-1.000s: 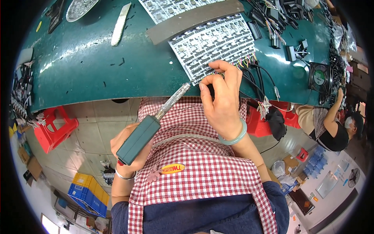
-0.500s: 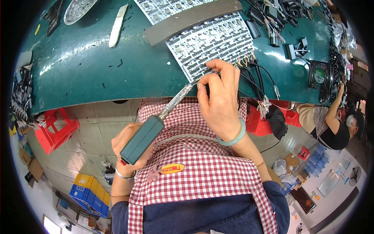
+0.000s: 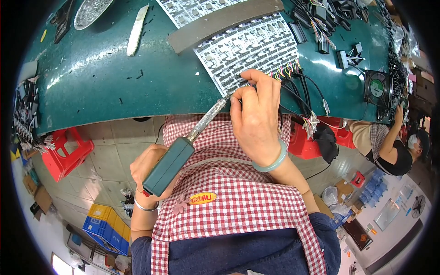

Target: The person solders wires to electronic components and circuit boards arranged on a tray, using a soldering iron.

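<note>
My left hand (image 3: 145,167) is wrapped round the boxy green handle of a soldering iron (image 3: 170,166). Its silvery, foil-like shaft points up and right, and the tip meets the lower edge of a white circuit board panel (image 3: 250,48) crowded with dark parts. Just right of the tip, my right hand (image 3: 257,117) is bent over that edge, thumb and fingers drawn together in a pinch. What they pinch is hidden behind the fingers. Coloured wire ends (image 3: 288,71) line the board's edge beside this hand, and black cables (image 3: 306,94) run from them over the table edge.
A dark bar (image 3: 224,25) lies across the panel. On the green table (image 3: 101,82) are a whitish strip (image 3: 137,31), a metal dish (image 3: 93,13), a heap of black cased parts (image 3: 323,18) and a fan (image 3: 377,87). At far right a person (image 3: 394,149) works.
Hardly anything differs. My right hand and the board sit a few pixels further left; the iron's tip stays at the same edge.
</note>
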Demonstrator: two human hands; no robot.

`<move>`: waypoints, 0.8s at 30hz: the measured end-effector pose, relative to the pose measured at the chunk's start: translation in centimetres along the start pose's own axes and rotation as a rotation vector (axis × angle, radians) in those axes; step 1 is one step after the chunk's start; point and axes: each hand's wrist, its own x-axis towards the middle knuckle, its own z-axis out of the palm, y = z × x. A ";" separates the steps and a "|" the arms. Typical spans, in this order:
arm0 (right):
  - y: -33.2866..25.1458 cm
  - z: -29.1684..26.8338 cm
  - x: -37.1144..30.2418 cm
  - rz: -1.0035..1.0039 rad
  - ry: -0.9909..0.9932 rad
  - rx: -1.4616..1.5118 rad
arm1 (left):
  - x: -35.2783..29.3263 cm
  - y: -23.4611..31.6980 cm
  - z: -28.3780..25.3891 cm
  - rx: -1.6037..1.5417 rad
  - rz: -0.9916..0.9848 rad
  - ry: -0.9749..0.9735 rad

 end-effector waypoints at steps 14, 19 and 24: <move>0.0 0.1 0.0 -0.001 -0.008 -0.019 | -1.5 0.6 -0.1 0.096 -0.108 0.156; 0.3 0.2 0.0 0.000 0.000 -0.006 | -1.5 0.4 0.1 0.100 -0.104 0.141; 0.8 0.5 -0.7 0.006 0.009 0.004 | -2.2 0.0 0.3 0.074 -0.137 0.143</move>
